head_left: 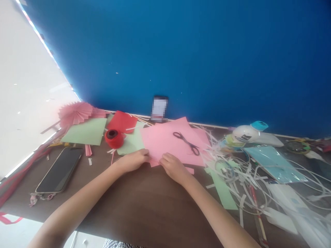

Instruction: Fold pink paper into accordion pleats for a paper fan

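Observation:
A pink paper sheet [168, 141] lies on the dark wooden table [134, 203] in front of me. Both hands meet at its near corner. My left hand [134, 160] has its fingers curled and pinches the paper's edge. My right hand [172, 166] is closed too and presses on the same folded corner. Black scissors [186, 142] rest on the pink sheet just beyond my right hand.
A phone [60, 169] lies at the left, a red ribbon roll [114, 137], green sheets [85, 132] and a pink paper fan [74, 113] behind it. White paper strips [243, 172], a light blue sheet [274, 163] and a white glue gun [250, 133] crowd the right. A blue wall [196, 55] backs the table.

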Available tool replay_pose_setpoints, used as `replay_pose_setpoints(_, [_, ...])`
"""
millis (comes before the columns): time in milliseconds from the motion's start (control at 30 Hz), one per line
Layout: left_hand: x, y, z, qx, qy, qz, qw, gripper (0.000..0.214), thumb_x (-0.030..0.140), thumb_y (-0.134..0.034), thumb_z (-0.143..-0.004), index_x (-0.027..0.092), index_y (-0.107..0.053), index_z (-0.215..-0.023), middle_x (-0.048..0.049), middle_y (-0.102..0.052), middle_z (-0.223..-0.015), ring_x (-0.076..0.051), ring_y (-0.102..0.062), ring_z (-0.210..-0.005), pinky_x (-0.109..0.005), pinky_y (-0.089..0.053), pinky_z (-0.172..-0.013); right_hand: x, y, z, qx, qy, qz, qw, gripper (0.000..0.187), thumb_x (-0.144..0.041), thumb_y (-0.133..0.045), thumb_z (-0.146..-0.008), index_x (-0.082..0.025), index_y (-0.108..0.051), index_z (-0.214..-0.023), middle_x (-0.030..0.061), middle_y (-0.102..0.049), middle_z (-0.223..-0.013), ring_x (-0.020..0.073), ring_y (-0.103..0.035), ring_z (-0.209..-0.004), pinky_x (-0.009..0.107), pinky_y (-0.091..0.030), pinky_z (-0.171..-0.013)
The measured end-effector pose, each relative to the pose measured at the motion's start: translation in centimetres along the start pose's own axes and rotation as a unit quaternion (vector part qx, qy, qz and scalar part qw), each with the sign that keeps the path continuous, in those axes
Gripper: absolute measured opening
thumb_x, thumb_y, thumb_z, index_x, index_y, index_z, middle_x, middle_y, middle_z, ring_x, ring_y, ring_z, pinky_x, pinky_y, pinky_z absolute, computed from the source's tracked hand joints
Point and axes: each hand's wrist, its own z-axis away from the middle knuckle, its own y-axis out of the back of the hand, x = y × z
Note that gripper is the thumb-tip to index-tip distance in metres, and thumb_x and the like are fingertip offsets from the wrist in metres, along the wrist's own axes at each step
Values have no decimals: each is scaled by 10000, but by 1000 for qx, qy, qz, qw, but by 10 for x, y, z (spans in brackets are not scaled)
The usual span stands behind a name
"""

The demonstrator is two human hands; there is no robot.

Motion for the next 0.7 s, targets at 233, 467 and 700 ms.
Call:
replay_pose_setpoints(233, [7,-14,6,29,-83,-197,976,249,41,-309,-849,128,-534,-912,-69,-489,-870,-178,-455,-793,-291,-399,-677,-3,2,10,18,79,117,990,198,-23,-382,-824,-124,-552,-808,49,-479,-713,167,-405,-664,291,-324,-579])
replay_pose_setpoints(467, [16,-20,8,71,-72,-216,971,214,51,-311,-857,110,-514,-819,-72,-471,-811,-184,-467,-778,-301,-413,-640,-17,6,10,25,93,193,976,252,45,-373,-787,-128,-527,-691,38,-456,-642,160,-404,-614,300,-301,-540])
replay_pose_setpoints(700, [27,-28,8,82,-32,-219,972,276,6,-297,-830,114,-525,-717,-75,-470,-754,-176,-464,-690,-298,-414,-560,-27,3,10,30,96,193,976,259,44,-369,-788,-123,-535,-680,49,-472,-629,167,-420,-614,315,-302,-546])
